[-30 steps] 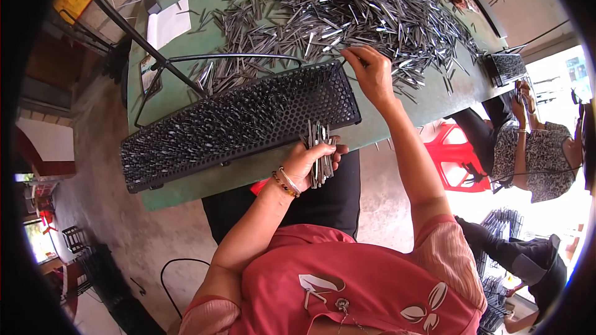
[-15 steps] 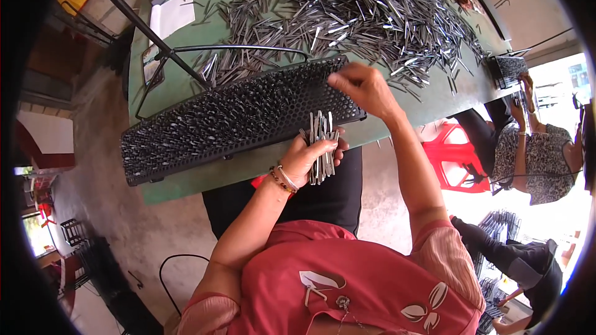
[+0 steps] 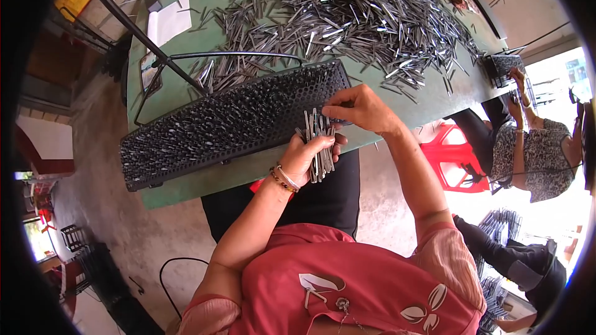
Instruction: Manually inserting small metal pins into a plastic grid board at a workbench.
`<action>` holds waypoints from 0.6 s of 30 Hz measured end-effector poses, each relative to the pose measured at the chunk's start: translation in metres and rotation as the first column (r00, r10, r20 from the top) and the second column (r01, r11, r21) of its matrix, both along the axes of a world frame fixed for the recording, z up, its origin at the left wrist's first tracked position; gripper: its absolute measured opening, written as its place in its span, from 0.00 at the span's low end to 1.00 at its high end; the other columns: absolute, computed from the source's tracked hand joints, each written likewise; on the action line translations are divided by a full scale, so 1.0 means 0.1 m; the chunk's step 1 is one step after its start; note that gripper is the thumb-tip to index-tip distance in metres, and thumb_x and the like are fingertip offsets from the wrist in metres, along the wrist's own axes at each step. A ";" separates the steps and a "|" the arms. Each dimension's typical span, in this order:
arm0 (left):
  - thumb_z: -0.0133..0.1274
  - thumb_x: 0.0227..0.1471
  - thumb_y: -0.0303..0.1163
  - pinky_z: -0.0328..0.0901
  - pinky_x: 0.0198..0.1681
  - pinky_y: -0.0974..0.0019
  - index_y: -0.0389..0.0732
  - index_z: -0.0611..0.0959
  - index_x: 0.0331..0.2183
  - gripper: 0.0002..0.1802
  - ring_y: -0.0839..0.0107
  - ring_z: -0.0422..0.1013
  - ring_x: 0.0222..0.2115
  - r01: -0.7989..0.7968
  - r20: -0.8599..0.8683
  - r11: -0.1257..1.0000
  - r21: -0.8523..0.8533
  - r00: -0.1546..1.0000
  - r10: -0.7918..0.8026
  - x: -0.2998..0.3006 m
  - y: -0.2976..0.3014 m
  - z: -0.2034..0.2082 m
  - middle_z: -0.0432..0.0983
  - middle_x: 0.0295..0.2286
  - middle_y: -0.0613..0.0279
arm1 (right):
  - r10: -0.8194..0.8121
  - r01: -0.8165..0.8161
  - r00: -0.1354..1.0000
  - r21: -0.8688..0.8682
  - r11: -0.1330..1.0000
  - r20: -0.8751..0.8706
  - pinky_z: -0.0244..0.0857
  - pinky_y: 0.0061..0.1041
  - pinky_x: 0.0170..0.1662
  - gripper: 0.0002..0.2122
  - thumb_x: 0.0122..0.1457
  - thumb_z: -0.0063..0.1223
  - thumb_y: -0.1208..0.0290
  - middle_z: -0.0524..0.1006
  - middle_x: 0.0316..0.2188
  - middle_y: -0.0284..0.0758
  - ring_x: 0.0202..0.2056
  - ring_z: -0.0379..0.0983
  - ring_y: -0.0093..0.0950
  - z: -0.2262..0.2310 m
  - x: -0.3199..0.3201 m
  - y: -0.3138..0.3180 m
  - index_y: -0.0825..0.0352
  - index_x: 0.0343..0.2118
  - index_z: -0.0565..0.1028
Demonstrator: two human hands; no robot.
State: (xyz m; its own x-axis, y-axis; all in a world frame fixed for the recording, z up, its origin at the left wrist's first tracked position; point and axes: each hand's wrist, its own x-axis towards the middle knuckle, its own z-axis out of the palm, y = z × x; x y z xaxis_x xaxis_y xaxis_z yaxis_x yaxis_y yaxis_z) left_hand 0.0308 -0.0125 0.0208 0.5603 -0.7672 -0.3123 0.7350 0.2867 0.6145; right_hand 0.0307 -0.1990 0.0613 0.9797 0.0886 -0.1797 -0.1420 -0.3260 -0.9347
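Note:
My left hand is closed round a bundle of thin flat metal strips, their ends sticking out above and below the thumb. My right hand is pinched at the upper ends of that bundle; whether a strip is between its fingertips is too small to tell. Behind both hands lies a long black perforated rack, set slantwise along the table's near edge. Metal strips stand upright in most of its holes, while bare holes show toward its right end.
A large heap of loose strips covers the far part of the green table. A black metal frame rises behind the rack at left. At right, a person handles a smaller black rack near a red stool.
My right hand has come down from above the bare holes of the rack to the top of the strip bundle. My left hand has hardly moved and still holds the bundle.

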 end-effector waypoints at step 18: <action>0.51 0.49 0.28 0.71 0.31 0.71 0.32 0.73 0.44 0.19 0.74 0.73 0.28 0.084 -0.069 0.995 0.063 0.994 -0.079 -0.05 -0.01 -0.07 0.76 0.33 0.52 | -0.269 0.539 0.714 -0.263 0.800 0.646 0.63 0.22 0.27 0.08 0.54 0.56 0.70 0.76 0.23 0.35 0.23 0.70 0.22 -0.08 0.39 -0.45 0.71 0.31 0.77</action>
